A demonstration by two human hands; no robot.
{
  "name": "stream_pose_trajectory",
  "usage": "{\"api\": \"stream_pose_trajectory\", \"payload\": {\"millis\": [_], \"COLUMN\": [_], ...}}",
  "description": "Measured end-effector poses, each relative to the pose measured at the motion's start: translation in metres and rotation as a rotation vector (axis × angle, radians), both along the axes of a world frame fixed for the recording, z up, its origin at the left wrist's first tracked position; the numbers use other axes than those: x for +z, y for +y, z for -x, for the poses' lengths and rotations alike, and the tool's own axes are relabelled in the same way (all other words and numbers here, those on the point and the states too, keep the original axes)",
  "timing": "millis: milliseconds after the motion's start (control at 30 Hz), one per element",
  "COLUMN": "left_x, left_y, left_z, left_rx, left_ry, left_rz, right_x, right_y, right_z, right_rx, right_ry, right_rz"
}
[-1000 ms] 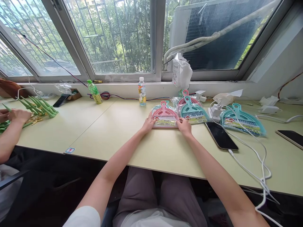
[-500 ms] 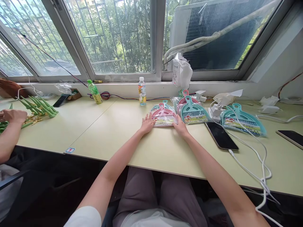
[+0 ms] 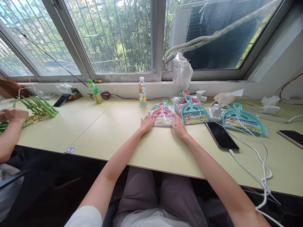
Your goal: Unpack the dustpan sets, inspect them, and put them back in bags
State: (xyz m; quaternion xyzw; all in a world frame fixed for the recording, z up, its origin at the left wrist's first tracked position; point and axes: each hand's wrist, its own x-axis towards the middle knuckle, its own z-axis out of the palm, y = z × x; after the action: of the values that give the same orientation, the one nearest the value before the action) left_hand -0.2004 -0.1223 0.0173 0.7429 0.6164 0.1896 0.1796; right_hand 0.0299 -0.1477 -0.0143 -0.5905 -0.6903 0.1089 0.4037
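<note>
A pink dustpan-and-brush set (image 3: 162, 115) in clear plastic lies on the table in front of me, on top of or just before a teal set (image 3: 165, 103) whose handle shows behind it. My left hand (image 3: 146, 123) rests at its left edge, fingers spread and touching the wrap. At the lower right corner, my right hand (image 3: 179, 127) has its fingers and thumb on the wrapped edge. Right beside it lies another pile of wrapped sets, with a teal dustpan (image 3: 193, 110) in front and a pink one (image 3: 187, 97) behind.
A phone (image 3: 222, 135) with white cables (image 3: 262, 160) lies to the right, near another teal dustpan set (image 3: 243, 119). Bottles (image 3: 142, 91) stand toward the window. At far left, another person's hand (image 3: 16, 116) is by green plastic stalks (image 3: 41, 107).
My right hand has shifted slightly left and its fingers now reach higher over the pink set's right edge. The pink set has moved slightly left. My left hand stays beside it.
</note>
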Motion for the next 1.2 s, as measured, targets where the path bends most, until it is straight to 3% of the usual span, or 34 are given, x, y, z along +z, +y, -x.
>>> {"api": "stream_pose_trajectory", "payload": {"millis": [300,500,667,867,1200], "left_x": [0.005,0.006,0.011,0.025,0.024], "left_y": [-0.004,-0.003,-0.003,-0.004,-0.002], "left_z": [0.001,0.001,0.004,0.019,0.024], "left_rx": [0.008,0.021,0.179,0.519,0.49], "left_ry": [-0.006,-0.058,-0.3,-0.523,-0.615], "left_rz": [-0.018,-0.016,-0.119,-0.318,-0.25], "right_x": [0.007,0.002,0.008,0.033,0.031], "right_y": [0.0,0.002,-0.002,-0.018,-0.015], "right_z": [-0.006,-0.003,0.0,-0.002,-0.001], "right_rx": [-0.025,-0.028,-0.039,-0.173,-0.196], "right_ry": [0.132,0.147,0.147,0.221,0.189], "right_rz": [-0.025,-0.017,-0.128,-0.353,-0.295]}}
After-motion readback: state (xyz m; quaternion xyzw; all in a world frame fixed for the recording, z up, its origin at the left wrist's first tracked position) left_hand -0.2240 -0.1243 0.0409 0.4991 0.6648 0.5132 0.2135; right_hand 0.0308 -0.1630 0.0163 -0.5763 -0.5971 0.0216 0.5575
